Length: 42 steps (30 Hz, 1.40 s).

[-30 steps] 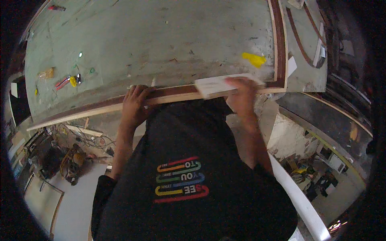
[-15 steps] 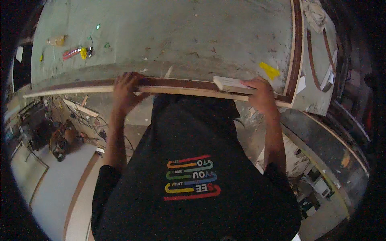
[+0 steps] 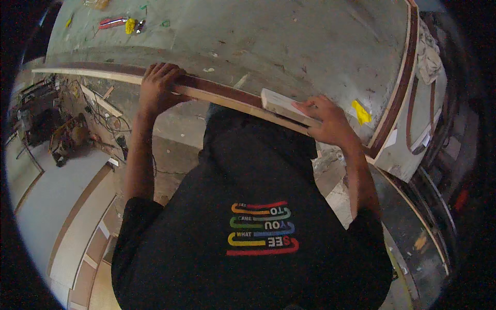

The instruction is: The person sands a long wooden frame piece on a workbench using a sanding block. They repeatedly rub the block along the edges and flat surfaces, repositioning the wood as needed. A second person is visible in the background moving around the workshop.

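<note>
A long wooden frame rail [image 3: 222,94], brown on top with a pale front edge, runs along the near side of a grey-green worktable. Over this rail, at left of centre, my left hand [image 3: 158,89] is closed, fingers on top and thumb at the near side. My right hand [image 3: 328,120] grips the right end of a flat, pale block [image 3: 283,105] between thumb and fingers. The block lies lengthwise on the rail, tilted along it. Its underside is hidden.
On the worktable [image 3: 268,46] lie a yellow scrap [image 3: 361,112], a red tool [image 3: 112,23] and a yellow lump [image 3: 130,26]. Another frame rail [image 3: 398,98] goes away at right, near a crumpled cloth [image 3: 429,59]. Cables and machinery [image 3: 67,132] are on the floor at left.
The view has turned, so the rail now slants down to the right. My right hand and the block have shifted slightly left along it. My left hand keeps its hold.
</note>
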Motion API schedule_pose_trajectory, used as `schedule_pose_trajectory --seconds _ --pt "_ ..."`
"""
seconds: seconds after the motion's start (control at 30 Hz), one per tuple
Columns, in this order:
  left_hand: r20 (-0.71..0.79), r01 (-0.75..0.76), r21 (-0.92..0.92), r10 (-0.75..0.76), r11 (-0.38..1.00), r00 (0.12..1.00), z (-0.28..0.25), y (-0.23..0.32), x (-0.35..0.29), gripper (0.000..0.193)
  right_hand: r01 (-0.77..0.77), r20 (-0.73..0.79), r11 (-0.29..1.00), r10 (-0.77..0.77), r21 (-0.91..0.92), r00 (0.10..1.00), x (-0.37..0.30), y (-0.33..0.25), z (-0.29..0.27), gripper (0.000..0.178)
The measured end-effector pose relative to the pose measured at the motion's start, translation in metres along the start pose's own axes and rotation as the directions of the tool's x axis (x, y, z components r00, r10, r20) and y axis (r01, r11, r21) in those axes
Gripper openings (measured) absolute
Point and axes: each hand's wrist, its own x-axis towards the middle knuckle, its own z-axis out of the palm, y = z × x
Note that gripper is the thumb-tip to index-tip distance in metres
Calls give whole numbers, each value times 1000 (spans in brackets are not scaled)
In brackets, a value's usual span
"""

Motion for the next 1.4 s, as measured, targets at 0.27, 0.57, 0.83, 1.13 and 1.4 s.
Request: schedule_pose_trajectory --seconds 0.27,0.57,0.83,1.13,1.4 --pt "59 111 -5 -110 994 992 2 -7 -7 71 111 15 929 -125 353 992 101 -43 45 73" --pt "-26 164 185 -162 969 986 -22 -84 -26 80 23 176 947 -83 320 981 48 -16 13 76" --pt "-283 70 213 -7 975 959 -2 -96 -33 83 186 38 903 -217 388 975 190 -100 67 81" --pt "-264 145 223 -83 964 961 7 -105 -34 88 18 150 906 -90 422 985 103 -43 41 87" --pt "-259 112 225 -52 968 964 -3 -98 -34 85 299 -62 901 -294 314 954 229 -119 90 84"
